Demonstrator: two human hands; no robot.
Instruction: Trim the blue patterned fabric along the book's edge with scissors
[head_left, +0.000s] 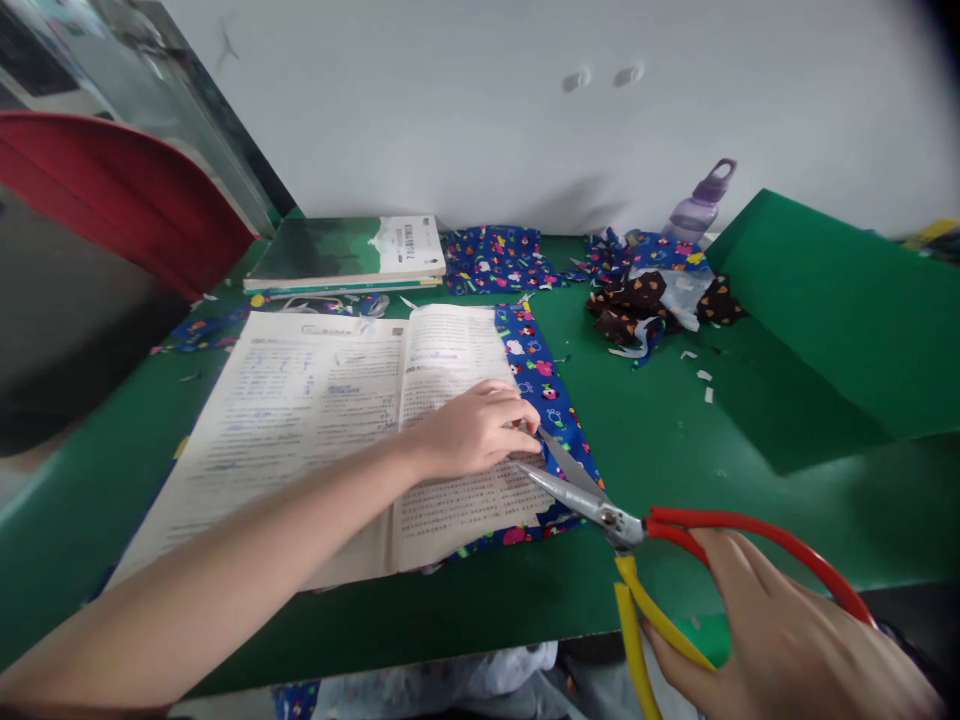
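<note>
My left hand [472,430] rests with curled fingers on the right page of an open book [330,420], pressing it down over blue patterned cloth [551,395]. My right hand [780,640] grips scissors [600,505] by their red and yellow handles. The silver blades are parted and point left, their tips at the cloth's edge right beside my left fingers.
A closed green book [345,255] lies at the back of the green table [675,440]. More blue cloth [495,258], a pile of dark scraps [652,295] and a purple bottle [701,205] lie behind. A raised green board [840,300] stands at right. A red object [112,190] sits at left.
</note>
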